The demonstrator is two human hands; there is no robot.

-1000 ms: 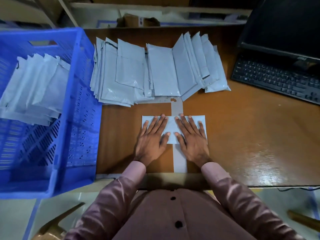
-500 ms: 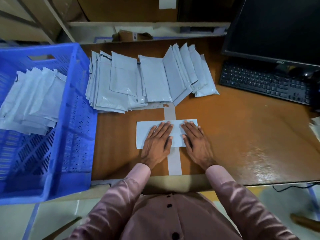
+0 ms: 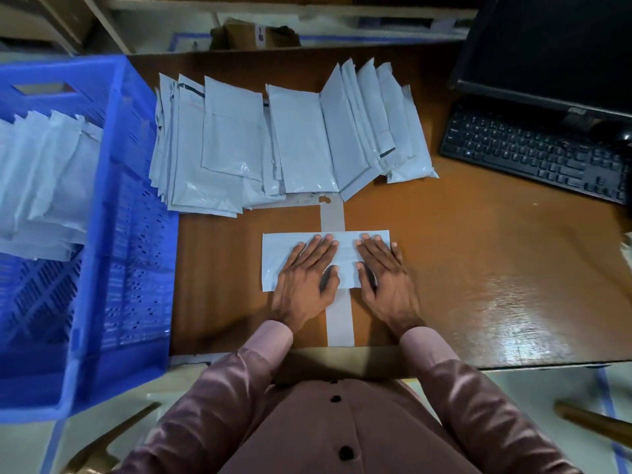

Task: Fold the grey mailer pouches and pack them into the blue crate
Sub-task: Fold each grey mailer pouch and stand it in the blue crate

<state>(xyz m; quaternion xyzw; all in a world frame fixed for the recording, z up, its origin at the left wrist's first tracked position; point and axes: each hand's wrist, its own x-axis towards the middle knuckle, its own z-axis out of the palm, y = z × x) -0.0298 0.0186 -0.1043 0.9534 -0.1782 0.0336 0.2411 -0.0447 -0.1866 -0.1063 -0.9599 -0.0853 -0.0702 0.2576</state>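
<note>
A folded grey mailer pouch [image 3: 345, 246] lies flat on the brown desk in front of me. My left hand [image 3: 307, 271] presses on its left half with straight fingers. My right hand [image 3: 383, 271] lies flat on its right half, palm partly on the desk. Behind it a spread pile of unfolded grey pouches [image 3: 273, 145] covers the back of the desk. The blue crate [image 3: 130, 234] stands at the left, holding a row of folded pouches [image 3: 44, 186].
A black keyboard [image 3: 533, 152] and a dark monitor [image 3: 554, 46] stand at the back right. A grey tape strip [image 3: 338, 316] runs down the desk under the pouch. A small cardboard box [image 3: 253, 34] sits beyond the desk. The desk's front edge is at my waist.
Both hands stay flat on the folded pouch; the right hand has slid slightly toward the right and nearer me. The view has shifted a little.
</note>
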